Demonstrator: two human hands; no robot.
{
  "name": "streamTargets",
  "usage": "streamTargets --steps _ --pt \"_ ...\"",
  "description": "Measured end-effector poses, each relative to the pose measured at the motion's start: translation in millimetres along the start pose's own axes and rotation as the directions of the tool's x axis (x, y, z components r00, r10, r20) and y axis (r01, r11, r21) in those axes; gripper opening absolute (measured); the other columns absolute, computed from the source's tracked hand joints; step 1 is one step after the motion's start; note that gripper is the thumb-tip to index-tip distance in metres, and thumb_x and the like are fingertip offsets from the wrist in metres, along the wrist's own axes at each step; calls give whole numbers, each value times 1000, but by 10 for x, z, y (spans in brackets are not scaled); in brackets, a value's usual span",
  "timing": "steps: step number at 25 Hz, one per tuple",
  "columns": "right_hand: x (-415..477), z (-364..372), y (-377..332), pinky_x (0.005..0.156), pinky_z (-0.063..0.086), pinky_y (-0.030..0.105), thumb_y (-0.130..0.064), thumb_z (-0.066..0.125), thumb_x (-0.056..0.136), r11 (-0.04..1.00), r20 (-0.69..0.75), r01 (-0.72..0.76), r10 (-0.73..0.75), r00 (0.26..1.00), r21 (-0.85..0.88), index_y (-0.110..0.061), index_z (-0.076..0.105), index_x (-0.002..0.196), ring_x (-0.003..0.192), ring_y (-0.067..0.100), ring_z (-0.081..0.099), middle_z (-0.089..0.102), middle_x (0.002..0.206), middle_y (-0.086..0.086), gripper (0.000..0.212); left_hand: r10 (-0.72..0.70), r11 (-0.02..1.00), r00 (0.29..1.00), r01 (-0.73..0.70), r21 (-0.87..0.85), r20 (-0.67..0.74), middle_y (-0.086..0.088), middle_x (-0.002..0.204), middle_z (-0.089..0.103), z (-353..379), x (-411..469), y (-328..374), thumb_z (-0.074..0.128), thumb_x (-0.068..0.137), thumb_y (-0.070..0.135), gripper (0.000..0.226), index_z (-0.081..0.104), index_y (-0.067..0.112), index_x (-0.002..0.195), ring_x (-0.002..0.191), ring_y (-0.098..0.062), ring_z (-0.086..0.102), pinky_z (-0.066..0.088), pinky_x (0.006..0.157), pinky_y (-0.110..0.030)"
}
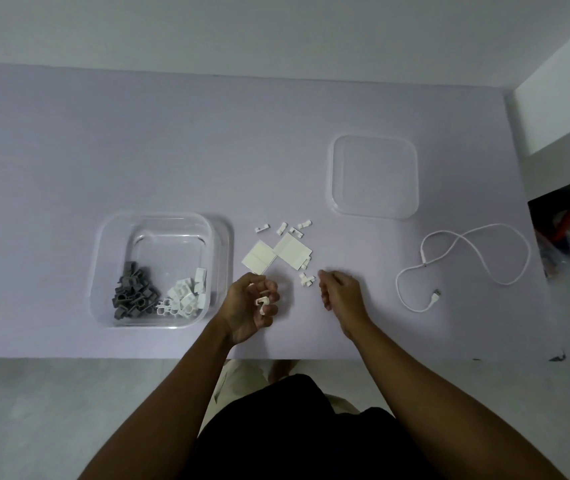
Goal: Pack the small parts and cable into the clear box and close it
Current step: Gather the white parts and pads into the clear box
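Observation:
The clear box (103, 244) stands open on the left of the table, holding a heap of grey clips (132, 294) and a heap of white clips (188, 294). Its clear lid (373, 176) lies flat at the back right. Loose white clips (283, 228) and two white flat pads (276, 254) lie in the middle. My left hand (252, 306) is cupped, palm up, just right of the box, holding a few white clips (262, 303). My right hand (340, 292) hovers beside one clip (307, 279), fingers curled; nothing visible in it. The white cable (463, 265) lies looped at the right.
The lilac table (68, 150) ends at its front edge just behind my forearms. A white wall runs behind it and a white block stands at the far right, with dark clutter (567, 230) on the floor beyond the table's right edge.

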State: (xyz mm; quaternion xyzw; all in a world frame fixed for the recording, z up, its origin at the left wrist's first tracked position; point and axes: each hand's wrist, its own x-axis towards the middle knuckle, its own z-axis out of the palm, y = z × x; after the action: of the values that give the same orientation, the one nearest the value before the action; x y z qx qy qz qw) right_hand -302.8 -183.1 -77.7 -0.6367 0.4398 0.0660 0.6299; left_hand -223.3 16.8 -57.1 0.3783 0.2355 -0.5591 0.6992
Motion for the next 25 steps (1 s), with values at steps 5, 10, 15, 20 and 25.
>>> streamTargets --steps 5,10,15,20,25 --pt "113 143 72 74 51 25 -30 78 82 771 168 368 -330 929 -521 -20 56 112 83 9 57 54 103 -2 38 570 446 745 74 892 -346 3 59 47 -12 67 -55 67 86 45 39 51 16 67 55 -13 45 30 49 -23" --pt "193 238 209 79 46 27 -24 72 88 660 215 473 -437 874 -584 -13 59 107 96 21 57 56 106 4 26 687 350 617 181 919 -384 -4 83 63 17 181 3 66 82 58 54 57 8 99 72 -19 60 40 53 -26" --pt "211 240 287 85 52 38 -24 68 90 630 206 492 -473 857 -600 -10 59 103 97 22 55 56 105 7 21 693 171 646 284 943 -320 -14 100 66 9 382 -3 42 99 40 39 56 5 112 92 -34 65 42 71 -33" --pt "194 237 275 77 49 34 -33 73 85 623 164 471 -485 859 -625 -15 54 105 92 21 52 54 104 5 34 640 99 745 165 981 -190 -1 67 55 -41 375 -7 46 96 35 34 56 11 73 65 -20 53 39 63 -30" --pt "184 318 331 81 51 34 -28 74 87 552 170 495 -536 827 -671 -12 59 106 96 23 52 57 103 9 29 467 769 775 -118 628 -426 -2 48 40 20 246 45 48 81 6 32 44 14 50 45 -17 32 26 46 -24"
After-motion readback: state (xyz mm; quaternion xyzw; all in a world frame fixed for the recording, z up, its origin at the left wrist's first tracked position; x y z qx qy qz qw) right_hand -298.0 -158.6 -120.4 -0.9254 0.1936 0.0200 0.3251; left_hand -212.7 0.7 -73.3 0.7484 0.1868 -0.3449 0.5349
